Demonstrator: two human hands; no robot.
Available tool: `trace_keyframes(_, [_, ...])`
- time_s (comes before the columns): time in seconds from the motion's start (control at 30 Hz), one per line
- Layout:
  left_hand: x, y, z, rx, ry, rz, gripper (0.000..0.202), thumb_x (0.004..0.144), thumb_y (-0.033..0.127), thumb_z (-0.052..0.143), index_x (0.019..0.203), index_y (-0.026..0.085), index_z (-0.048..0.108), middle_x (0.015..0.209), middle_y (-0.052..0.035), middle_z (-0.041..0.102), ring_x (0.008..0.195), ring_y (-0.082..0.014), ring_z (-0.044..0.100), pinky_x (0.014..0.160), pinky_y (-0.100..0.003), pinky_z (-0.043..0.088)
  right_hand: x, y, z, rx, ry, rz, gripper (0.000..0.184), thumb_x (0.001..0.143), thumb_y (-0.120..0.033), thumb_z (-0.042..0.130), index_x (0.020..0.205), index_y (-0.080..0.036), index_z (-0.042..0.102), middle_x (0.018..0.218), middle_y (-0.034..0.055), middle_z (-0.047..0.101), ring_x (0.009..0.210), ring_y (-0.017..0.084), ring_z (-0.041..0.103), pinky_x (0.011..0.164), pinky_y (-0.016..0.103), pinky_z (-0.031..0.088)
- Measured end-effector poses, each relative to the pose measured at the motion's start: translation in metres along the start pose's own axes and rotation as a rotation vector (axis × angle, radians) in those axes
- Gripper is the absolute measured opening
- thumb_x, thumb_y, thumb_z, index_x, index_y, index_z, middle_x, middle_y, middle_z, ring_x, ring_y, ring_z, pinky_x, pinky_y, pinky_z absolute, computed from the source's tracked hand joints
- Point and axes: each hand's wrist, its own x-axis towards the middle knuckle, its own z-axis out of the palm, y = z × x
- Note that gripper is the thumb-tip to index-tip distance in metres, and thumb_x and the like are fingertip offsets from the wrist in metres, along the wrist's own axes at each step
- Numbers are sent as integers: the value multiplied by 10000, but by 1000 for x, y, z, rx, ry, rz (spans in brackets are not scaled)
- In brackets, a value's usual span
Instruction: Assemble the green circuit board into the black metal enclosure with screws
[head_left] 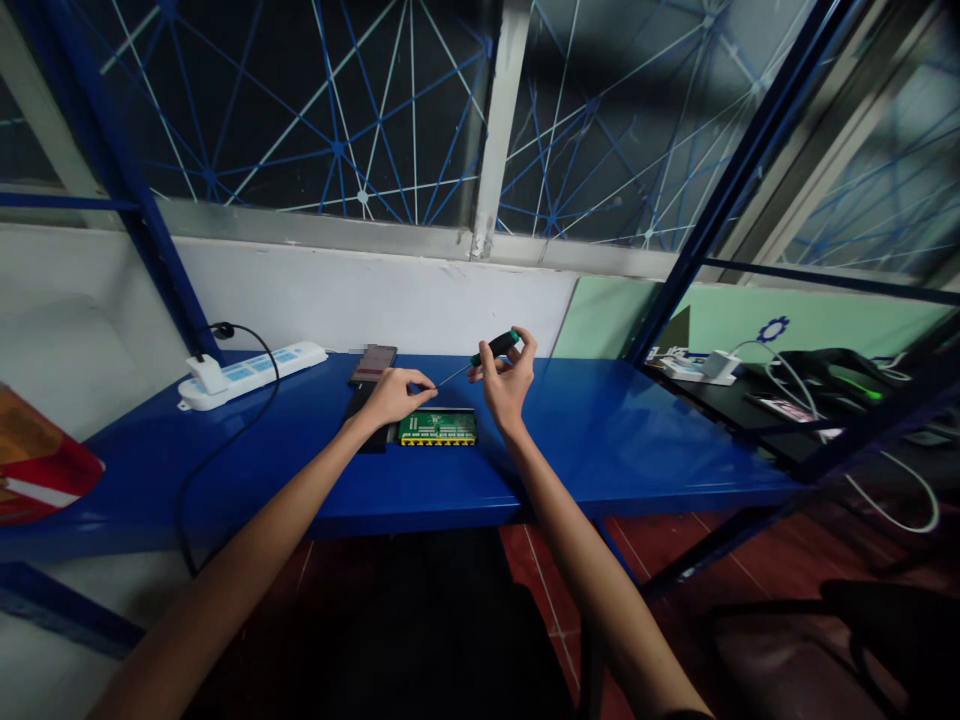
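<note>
My right hand (507, 378) is closed around the black and green handle of a screwdriver (498, 346). The thin shaft slants down to the left, its tip reaching the fingertips of my left hand (397, 395). Those left fingers are pinched together at the tip; whatever small thing they may hold is too small to make out. Just below both hands lies a green circuit board (438, 424) with a row of yellow ports along its near edge. A flat black piece (373, 438) rests beside it, partly covered by my left hand and wrist.
On the blue table (600, 440), a phone-like dark slab (373, 364) lies behind my left hand. A white power strip (255, 374) with a black cable stands at the left. An orange and red packet (45, 460) sits at the left edge. Chargers and cables crowd a black table (697, 390) at right.
</note>
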Motion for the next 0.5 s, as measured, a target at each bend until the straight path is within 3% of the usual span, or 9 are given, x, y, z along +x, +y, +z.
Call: trace_keyframes(0.5, [1,1,0,3,16,16,163,809,289,637,812,189,766,864,-62,760,769,-183,690,639,-270,530,0,1,0,-66,-23,-25,607,918,-458,500,1406,-242,212,941,78,666,535,131,660,482,244,536])
